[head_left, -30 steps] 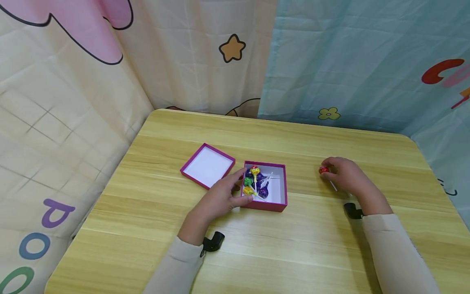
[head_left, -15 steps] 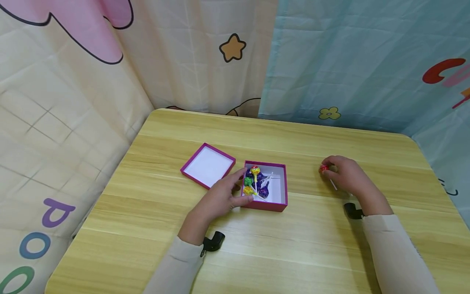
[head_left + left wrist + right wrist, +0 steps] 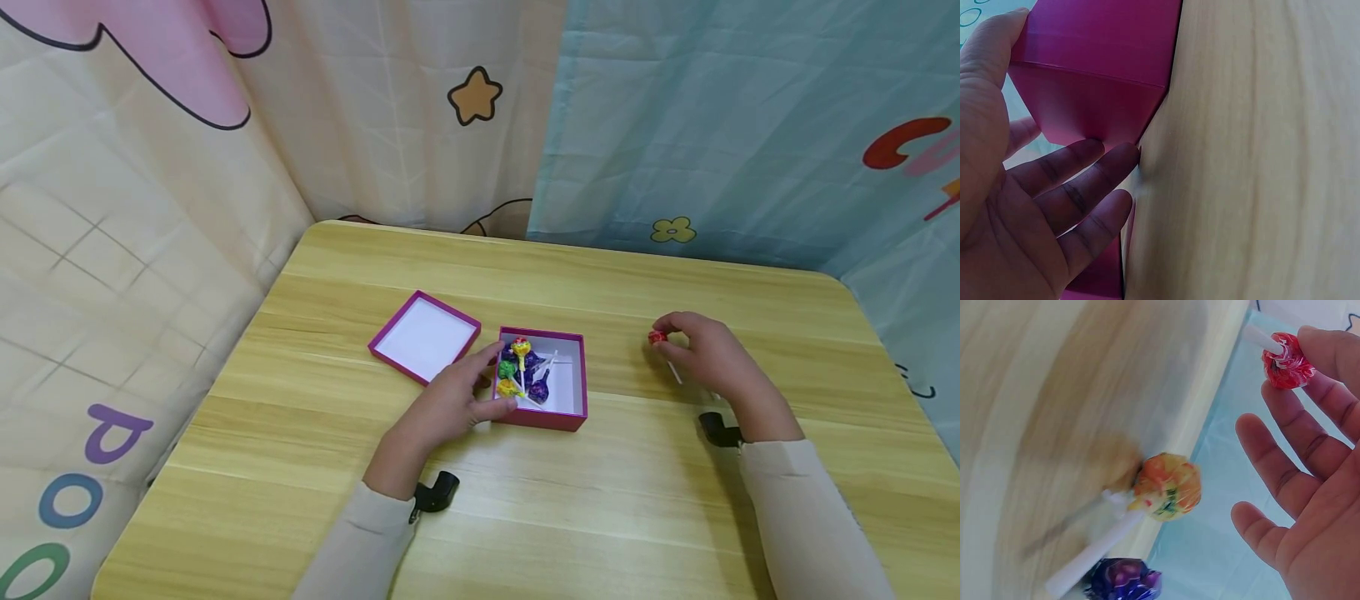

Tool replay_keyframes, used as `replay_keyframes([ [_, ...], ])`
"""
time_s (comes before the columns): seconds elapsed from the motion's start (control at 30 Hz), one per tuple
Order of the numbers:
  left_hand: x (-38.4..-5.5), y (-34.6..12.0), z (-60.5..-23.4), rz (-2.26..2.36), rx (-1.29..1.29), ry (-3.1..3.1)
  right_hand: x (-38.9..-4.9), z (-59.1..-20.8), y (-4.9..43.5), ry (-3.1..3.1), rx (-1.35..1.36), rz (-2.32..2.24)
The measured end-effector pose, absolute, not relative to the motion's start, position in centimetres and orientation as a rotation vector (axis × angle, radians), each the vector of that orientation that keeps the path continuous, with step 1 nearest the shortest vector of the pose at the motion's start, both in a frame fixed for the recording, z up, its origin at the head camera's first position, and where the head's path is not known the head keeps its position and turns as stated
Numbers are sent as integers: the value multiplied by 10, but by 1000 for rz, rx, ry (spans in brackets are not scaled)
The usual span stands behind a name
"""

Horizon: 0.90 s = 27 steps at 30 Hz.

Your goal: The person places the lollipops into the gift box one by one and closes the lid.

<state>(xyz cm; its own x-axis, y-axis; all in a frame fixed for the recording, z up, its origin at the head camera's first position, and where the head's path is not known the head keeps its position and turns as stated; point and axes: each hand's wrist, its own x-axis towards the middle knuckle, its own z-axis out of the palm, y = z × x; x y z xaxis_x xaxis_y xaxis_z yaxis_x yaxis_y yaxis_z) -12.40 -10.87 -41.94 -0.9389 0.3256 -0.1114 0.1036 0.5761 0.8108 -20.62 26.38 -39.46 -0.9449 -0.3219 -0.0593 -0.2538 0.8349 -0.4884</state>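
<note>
My right hand pinches a red-wrapped lollipop between thumb and fingertips; its white stick points down toward the table in the head view. Two more lollipops, one orange-yellow and one purple, lie on the table by that hand, mostly hidden under it in the head view. My left hand holds the left side of a magenta box, thumb at the front edge and other fingers along its wall. Inside the box are yellow, green and several purple lollipops, heaped to the left.
A box lid, white inside up, lies behind and left of the box, close to my left hand. The wooden table has printed curtains along its back and sides.
My right hand has lifted slightly and shifted a little left and away from me, carrying the red lollipop. My left hand and the box have stayed put.
</note>
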Motion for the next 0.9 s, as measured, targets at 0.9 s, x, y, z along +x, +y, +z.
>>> replay_keyframes([
  [0.9,-124,-108,-419,1290,342,2562,-191,-367,219,2982,-698,-799],
])
